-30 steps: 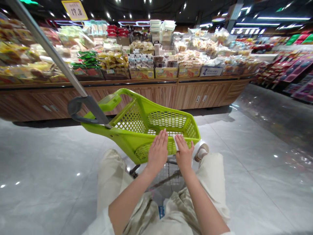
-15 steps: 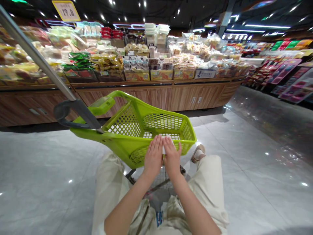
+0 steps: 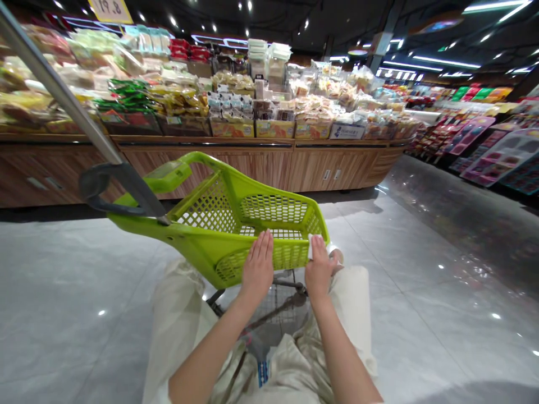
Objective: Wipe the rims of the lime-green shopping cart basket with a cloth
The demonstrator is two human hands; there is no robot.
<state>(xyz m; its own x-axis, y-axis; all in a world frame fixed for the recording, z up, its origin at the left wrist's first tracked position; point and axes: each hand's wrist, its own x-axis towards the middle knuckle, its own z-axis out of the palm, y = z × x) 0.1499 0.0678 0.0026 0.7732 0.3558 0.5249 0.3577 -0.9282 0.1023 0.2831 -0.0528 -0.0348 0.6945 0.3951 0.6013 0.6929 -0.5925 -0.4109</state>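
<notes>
A lime-green plastic shopping basket (image 3: pixel 219 196) on a wheeled cart stands right in front of me. My left hand (image 3: pixel 257 266) lies flat against the basket's near wall, fingers stretched out and together, holding nothing. My right hand (image 3: pixel 319 269) is on the near right corner of the rim and presses a small white cloth (image 3: pixel 310 245) against it; only an edge of the cloth shows past my fingers. The inside of the basket looks empty.
A grey handle (image 3: pixel 101 185) on a slanted metal pole (image 3: pixel 63 95) rises from the basket's left side. A long wooden display counter (image 3: pixel 269 163) piled with packaged food runs across ahead. More goods shelves (image 3: pixel 484 140) line the right. Glossy floor tiles (image 3: pixel 421 269) lie around.
My hands came together at the middle of the near rim, then moved apart again. The right hand slid with the white cloth to the right corner. The view shifted slightly left.
</notes>
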